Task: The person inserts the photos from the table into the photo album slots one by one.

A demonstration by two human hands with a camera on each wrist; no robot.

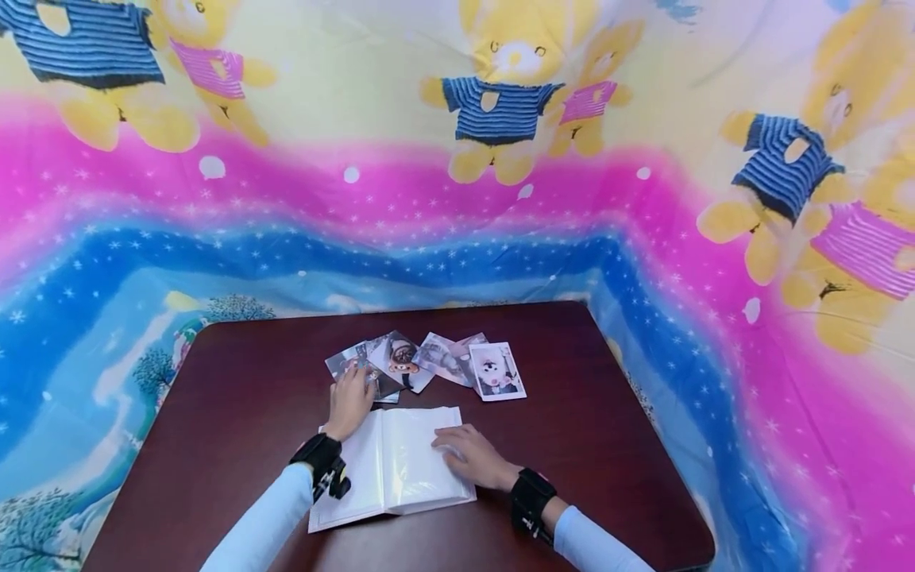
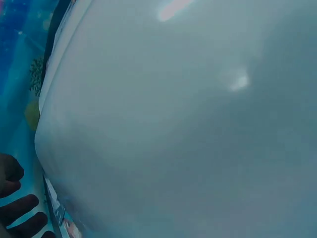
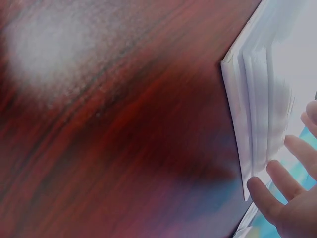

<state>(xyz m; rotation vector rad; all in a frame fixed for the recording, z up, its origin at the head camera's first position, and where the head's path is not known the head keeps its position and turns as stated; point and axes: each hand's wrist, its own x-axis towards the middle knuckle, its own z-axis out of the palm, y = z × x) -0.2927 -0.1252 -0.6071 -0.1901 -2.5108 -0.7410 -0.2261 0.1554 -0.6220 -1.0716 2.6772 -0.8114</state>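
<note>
An open white photo album [image 1: 400,461] lies on the dark wooden table [image 1: 243,397], near the front. Just beyond it, several printed photos [image 1: 443,359] are fanned out in a row, ending in a white-bordered one [image 1: 496,371] on the right. My left hand [image 1: 355,380] reaches past the album's top-left corner, and its straight fingertips rest on the leftmost photo [image 1: 341,363]. My right hand [image 1: 457,445] lies flat on the album's right page. In the left wrist view the white page [image 2: 188,124] fills the frame. The right wrist view shows the album's page edges [image 3: 252,114] beside my fingers [image 3: 285,181].
A bright bear-print sheet [image 1: 457,199] hangs behind the table and drapes down both sides. The table's back edge [image 1: 400,311] runs close behind the photos. Bare wood lies to the left [image 1: 236,429] and right [image 1: 600,445] of the album.
</note>
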